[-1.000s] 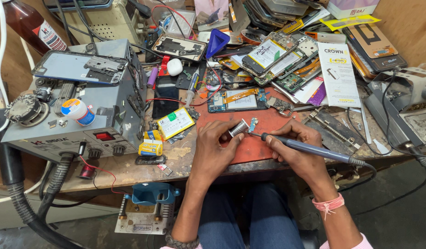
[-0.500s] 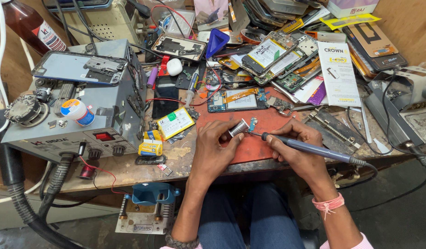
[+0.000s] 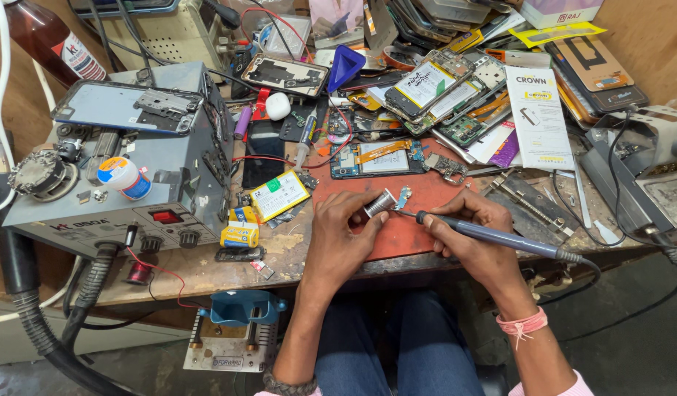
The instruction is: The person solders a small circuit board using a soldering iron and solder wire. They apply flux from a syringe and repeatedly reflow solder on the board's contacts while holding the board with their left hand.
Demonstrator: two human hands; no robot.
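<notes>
On the red mat at the front edge of the counter, the left hand is closed around a small silvery spool of solder wire, pinched between thumb and fingers, while the right hand grips a blue-handled soldering iron like a pen, its tip pointing at a tiny blue part lying on the mat just beyond the spool. The fingers of both hands sit very near the tip, so a small slip could burn skin or push the loose part off the mat into the clutter behind it. The part does not look clamped, and pressure from the iron could make it skate. An opened phone with a yellow flex cable lies at the mat's far edge, and a flat battery with a yellow-green label rests just left of the mat; a stray swing of the hot tip toward either looks risky. The iron's cord trails off the mat's right side and over the counter's edge, where a snag might tug the tool.
</notes>
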